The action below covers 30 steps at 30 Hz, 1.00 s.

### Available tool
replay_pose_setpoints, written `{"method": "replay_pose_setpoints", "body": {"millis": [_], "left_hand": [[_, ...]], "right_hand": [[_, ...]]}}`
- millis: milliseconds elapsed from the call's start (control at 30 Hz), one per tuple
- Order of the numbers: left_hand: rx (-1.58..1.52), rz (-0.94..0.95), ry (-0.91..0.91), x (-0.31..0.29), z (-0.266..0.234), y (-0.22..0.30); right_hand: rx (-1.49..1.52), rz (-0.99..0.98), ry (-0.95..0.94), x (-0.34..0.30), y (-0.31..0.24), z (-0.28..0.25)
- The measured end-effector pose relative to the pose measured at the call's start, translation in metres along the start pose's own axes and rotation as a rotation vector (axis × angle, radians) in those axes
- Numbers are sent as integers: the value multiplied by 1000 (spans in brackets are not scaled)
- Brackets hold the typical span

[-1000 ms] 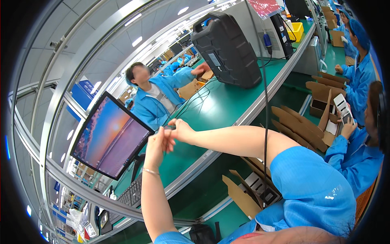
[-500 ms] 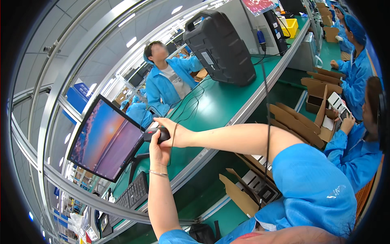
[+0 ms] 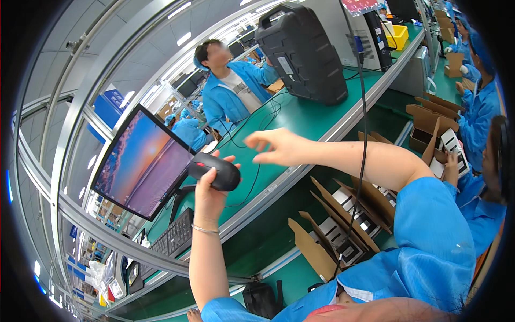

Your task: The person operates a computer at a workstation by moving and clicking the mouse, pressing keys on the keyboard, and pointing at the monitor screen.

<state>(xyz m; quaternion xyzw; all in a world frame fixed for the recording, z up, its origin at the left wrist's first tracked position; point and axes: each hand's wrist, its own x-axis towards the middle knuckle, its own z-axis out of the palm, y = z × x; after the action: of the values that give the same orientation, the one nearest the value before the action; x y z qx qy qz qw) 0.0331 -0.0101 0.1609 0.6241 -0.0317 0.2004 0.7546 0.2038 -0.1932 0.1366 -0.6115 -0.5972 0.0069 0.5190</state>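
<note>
Your left hand (image 3: 209, 199) has the black computer mouse (image 3: 219, 172) in a firm-looking grip, thumb on the near side and fingertips showing past the far side, raised clear of the surface (image 3: 316, 118) and in front of the lower right corner of the monitor (image 3: 142, 161). The mouse's long axis runs across your view, its red-wheeled end to the left and its rounded back end to the right, tipped slightly downward. Your right hand (image 3: 281, 147) is empty, its grip loosely parted with the fingers half curled and pointing left toward the mouse; it stands up and to the right of that rounded end, near but not touching. The left hand is plainly the nearer, being in contact. Thin black cables (image 3: 276, 110) lie on the green surface beyond; whether one belongs to the mouse cannot be told. The keyboard (image 3: 174, 236) sits below the monitor, and a black hard case (image 3: 303, 53) stands farther along. A co-worker in blue (image 3: 214, 102) faces you across the surface; open cardboard boxes (image 3: 301, 249) stand at a lower level to your right.
</note>
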Motion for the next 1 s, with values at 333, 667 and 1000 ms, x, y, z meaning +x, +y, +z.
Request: {"method": "replay_pose_setpoints", "body": {"millis": [333,667,1000], "left_hand": [[401,-14,-94,6,61,-60],[1870,-209,336,35,-88,-66],[1681,400,311,10,-50,-62]], "right_hand": [[-261,-325,205,-34,-14,-34],[-423,-315,680,-35,7,-86],[-491,-37,-14,-6,71,-4]]}}
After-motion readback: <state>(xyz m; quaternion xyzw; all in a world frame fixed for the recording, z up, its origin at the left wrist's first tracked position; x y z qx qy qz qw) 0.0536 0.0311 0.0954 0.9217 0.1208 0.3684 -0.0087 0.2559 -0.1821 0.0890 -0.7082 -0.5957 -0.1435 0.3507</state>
